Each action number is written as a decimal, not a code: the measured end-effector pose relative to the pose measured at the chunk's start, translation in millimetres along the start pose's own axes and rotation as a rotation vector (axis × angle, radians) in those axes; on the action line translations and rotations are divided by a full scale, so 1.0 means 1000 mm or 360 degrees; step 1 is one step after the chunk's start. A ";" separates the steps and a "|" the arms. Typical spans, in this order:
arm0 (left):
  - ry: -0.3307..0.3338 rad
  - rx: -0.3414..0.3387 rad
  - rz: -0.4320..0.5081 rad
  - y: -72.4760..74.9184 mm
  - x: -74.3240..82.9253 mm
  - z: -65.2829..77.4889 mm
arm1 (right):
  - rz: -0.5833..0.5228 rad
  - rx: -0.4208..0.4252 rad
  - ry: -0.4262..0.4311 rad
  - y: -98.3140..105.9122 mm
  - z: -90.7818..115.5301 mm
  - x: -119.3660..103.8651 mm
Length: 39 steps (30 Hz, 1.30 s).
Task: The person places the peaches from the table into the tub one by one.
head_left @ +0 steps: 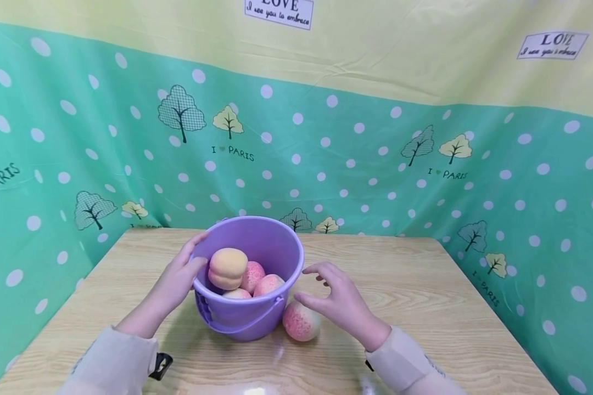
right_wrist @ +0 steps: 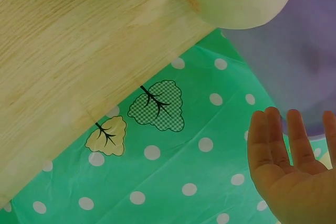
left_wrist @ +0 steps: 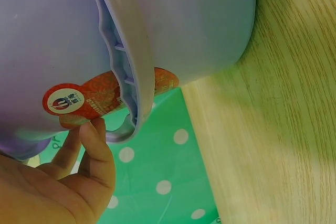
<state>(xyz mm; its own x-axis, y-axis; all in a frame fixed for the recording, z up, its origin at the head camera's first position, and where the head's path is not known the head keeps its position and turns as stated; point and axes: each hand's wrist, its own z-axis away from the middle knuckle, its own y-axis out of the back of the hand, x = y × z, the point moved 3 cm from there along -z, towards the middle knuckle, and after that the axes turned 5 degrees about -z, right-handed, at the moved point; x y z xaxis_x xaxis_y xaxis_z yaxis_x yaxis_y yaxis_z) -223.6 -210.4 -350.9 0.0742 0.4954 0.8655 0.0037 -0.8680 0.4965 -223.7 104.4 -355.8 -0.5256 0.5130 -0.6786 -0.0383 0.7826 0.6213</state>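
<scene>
A purple bucket (head_left: 249, 321) stands on the wooden table, its handle (head_left: 237, 329) hanging down at the front. Inside lie a yellowish-orange peach (head_left: 228, 267) and several pink-speckled peaches (head_left: 252, 276). My left hand (head_left: 180, 271) grips the bucket's left rim, thumb over the inside and fingers outside. In the left wrist view those fingers (left_wrist: 97, 153) are bent against the wall by a red sticker (left_wrist: 86, 100). Beside the bucket's right side, a pink-and-white peach (head_left: 302, 322) rests on the table. My right hand (head_left: 343, 299) hovers over it, fingers spread near the rim, holding nothing.
The wooden table (head_left: 415, 307) reaches back to a green dotted cloth (head_left: 356, 181) that hangs behind it and at both sides. A black strap (head_left: 161, 366) shows at the left sleeve.
</scene>
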 end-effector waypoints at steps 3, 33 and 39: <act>0.0002 0.0004 0.0003 0.000 0.000 0.000 | -0.0005 -0.0014 -0.0005 -0.001 0.000 0.002; -0.0029 0.0014 -0.0047 -0.001 -0.001 0.000 | -0.0053 -0.0130 -0.0119 -0.016 0.008 0.019; -0.0039 0.0028 -0.0044 0.000 -0.001 0.000 | -0.0043 -0.0154 -0.0114 -0.018 0.009 0.022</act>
<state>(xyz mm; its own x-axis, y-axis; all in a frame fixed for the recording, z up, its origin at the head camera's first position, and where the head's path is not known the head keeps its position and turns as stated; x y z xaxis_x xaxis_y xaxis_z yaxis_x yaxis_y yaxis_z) -224.0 -211.0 -351.7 0.0982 0.5184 0.8495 0.0237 -0.8546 0.5188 -227.0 104.2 -385.4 -0.4611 0.5187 -0.7199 -0.1354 0.7607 0.6348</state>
